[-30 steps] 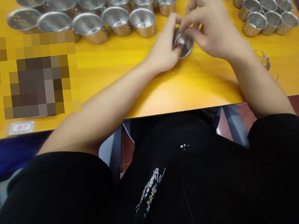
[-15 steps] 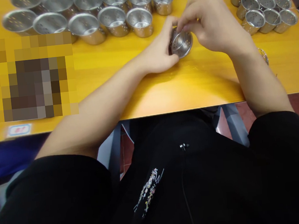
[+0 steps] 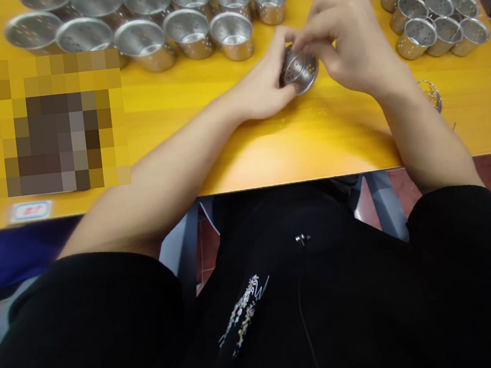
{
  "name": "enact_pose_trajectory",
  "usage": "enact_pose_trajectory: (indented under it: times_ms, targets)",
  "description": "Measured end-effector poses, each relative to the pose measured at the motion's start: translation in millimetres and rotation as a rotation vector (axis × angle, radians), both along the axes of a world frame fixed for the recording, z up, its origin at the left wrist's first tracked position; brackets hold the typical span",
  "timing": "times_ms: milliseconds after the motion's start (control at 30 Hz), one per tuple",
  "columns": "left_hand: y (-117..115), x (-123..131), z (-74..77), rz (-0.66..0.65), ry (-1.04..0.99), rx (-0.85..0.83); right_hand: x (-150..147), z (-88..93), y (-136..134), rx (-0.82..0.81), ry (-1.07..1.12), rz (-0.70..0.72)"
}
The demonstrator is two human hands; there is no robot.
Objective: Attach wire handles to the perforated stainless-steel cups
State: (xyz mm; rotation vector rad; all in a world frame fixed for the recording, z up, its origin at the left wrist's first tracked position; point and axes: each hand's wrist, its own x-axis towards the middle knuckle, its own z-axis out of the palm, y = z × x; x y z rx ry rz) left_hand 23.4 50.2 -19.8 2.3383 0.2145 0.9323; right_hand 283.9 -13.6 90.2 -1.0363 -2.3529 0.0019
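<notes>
A small perforated metal cup (image 3: pixel 301 72) stands on the yellow table, its open mouth tilted toward me. My left hand (image 3: pixel 272 81) wraps round its left side, thumb at the near rim and fingers at the far side. Above the cup's far rim, my right hand (image 3: pixel 342 42) has thumb and forefinger pinched together. Whatever sits between those fingertips is too small or hidden to make out. Partly behind my right forearm lies a loose bunch of thin shiny metal wire (image 3: pixel 432 94).
Rows of perforated metal cups (image 3: pixel 232 36) stand at the back left and middle. More cups (image 3: pixel 417 37), several with a thin wire across the mouth, are grouped at the right. A label (image 3: pixel 32 210) is near the table's front edge (image 3: pixel 293 183). A blurred patch covers the left.
Both hands stay at the cup with almost the same grip. My right hand has shifted very slightly; the whole view has moved a little.
</notes>
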Motion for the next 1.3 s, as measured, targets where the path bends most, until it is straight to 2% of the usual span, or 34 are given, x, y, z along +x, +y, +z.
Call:
enact_pose_trajectory:
  times_ms: [133,400,700,867,1033,1300]
  targets:
    - [-5.1,1.8,3.8,0.031,-0.001,-0.038,1.3,-2.0,-0.6,-0.014,0.012,-0.016]
    - [3.4,8.5,-6.3,0.104,-0.014,-0.116,-3.4,-2.2,-4.9,-0.032,0.067,-0.025]
    - [-8.0,11.3,1.0,0.246,-0.016,-0.038,-3.0,-1.4,-1.2,-0.035,0.072,-0.029]
    - [-3.2,8.2,0.5,0.181,-0.004,-0.089,-6.4,1.2,-7.2,-0.031,0.133,0.017]
    - [5.5,6.4,-3.6,0.099,0.015,-0.075,-10.0,1.9,-7.1,-0.034,0.146,-0.010]
    - [5.8,7.2,-6.5,0.135,-0.040,-0.081,-7.1,0.7,-4.0,-0.033,0.168,0.041]
